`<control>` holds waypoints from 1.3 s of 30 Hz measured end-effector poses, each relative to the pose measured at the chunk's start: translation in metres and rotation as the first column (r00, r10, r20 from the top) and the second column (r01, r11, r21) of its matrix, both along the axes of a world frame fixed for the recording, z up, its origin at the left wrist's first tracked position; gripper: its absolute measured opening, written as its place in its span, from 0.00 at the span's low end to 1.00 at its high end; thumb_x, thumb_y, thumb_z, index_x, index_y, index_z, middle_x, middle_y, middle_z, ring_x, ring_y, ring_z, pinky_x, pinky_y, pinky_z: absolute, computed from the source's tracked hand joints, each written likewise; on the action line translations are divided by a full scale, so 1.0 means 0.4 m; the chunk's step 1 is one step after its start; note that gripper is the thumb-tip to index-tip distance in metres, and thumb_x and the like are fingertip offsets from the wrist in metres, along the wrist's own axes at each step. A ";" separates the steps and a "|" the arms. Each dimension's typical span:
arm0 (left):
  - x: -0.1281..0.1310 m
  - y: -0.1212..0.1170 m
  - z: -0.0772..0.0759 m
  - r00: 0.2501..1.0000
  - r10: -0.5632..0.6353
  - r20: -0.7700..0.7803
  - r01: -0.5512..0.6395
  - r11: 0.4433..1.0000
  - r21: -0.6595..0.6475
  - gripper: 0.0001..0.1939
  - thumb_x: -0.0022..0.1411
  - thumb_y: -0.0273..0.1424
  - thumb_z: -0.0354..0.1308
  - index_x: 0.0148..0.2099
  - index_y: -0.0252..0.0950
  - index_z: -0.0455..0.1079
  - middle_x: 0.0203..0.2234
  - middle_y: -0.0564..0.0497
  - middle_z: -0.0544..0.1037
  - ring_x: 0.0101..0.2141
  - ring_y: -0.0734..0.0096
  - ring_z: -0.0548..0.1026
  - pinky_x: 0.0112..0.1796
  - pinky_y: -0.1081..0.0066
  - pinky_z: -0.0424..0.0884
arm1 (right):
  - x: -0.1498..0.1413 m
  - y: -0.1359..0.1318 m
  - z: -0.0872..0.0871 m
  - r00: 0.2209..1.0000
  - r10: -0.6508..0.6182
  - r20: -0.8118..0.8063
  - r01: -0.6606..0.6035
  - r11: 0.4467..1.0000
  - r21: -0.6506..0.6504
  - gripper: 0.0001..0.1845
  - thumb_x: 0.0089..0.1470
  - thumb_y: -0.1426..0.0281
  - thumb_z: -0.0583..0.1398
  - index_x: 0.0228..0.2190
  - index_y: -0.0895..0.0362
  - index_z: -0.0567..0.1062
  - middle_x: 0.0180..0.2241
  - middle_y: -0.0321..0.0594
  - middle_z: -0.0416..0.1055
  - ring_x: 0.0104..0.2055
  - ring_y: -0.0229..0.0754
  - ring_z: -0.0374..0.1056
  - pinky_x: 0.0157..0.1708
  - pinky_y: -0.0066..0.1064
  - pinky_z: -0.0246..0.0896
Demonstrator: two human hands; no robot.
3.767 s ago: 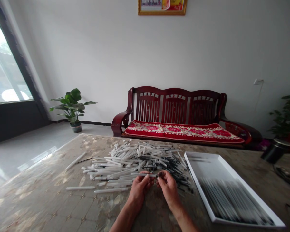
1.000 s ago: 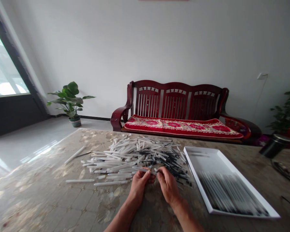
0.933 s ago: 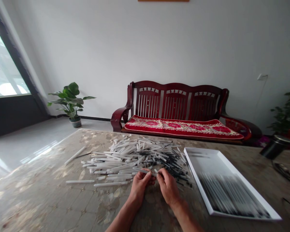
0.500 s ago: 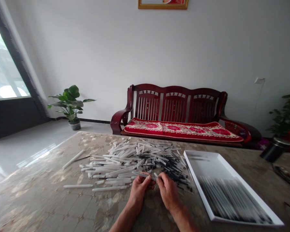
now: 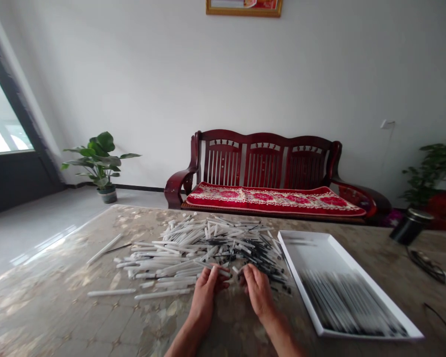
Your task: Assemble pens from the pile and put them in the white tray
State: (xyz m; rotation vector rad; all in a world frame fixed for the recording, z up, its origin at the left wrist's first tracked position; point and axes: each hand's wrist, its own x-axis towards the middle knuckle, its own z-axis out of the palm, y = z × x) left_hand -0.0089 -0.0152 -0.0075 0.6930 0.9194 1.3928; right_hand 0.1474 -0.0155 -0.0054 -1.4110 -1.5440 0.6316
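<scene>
Left hand (image 5: 205,292) pinches slim whitish tube (image 5: 225,272), partly hidden; right hand (image 5: 259,293) grips small pale piece (image 5: 235,270), shape unclear. Both at near edge of heaped slender rods (image 5: 178,252), patterned table (image 5: 92,322).

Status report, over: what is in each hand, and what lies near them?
Left hand: closed on pale tube. Right hand: pinching small pale piece, details unclear. Loose pile of tubes directly beyond both hands; white tray to their right, apart.
</scene>
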 end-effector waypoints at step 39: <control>-0.049 -0.006 -0.009 0.562 0.303 -0.770 -0.121 0.951 0.285 0.11 0.59 0.37 0.55 0.40 0.44 0.76 0.37 0.50 0.79 0.40 0.59 0.76 0.42 0.64 0.69 | -0.027 0.024 0.005 0.722 -0.148 0.675 -0.001 0.977 0.215 0.16 0.56 0.75 0.59 0.46 0.49 0.76 0.38 0.40 0.75 0.42 0.47 0.67 0.42 0.34 0.60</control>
